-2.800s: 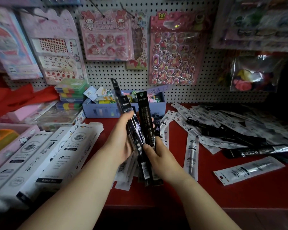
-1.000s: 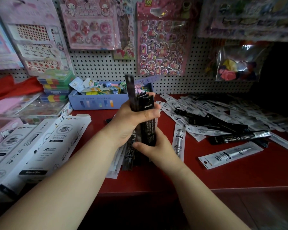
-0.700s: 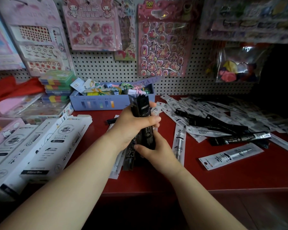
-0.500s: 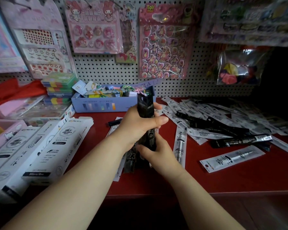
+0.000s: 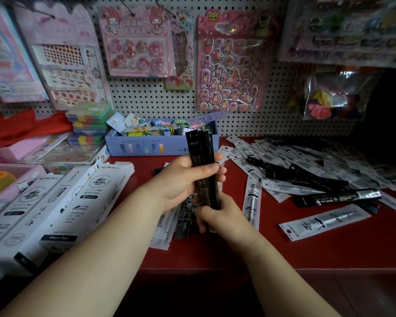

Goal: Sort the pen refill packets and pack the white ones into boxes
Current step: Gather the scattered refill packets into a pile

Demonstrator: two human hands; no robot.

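Left hand (image 5: pixel 181 181) and right hand (image 5: pixel 220 217), fingers (image 5: pixel 207 170) curled, grip upright black packets (image 5: pixel 200 147) marked "deli"; white box (image 5: pixel 87 200) reads "DM-009", "20pcs/Box"; sticker sheet (image 5: pixel 229 65) says "TOY"

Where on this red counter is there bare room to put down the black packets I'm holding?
Barest: the front strip of the red counter, right of your right hand, in front of the lone white packet. A smaller gap: between the open white boxes and your left hand. Back right is crowded with loose packets; more lie under your hands.
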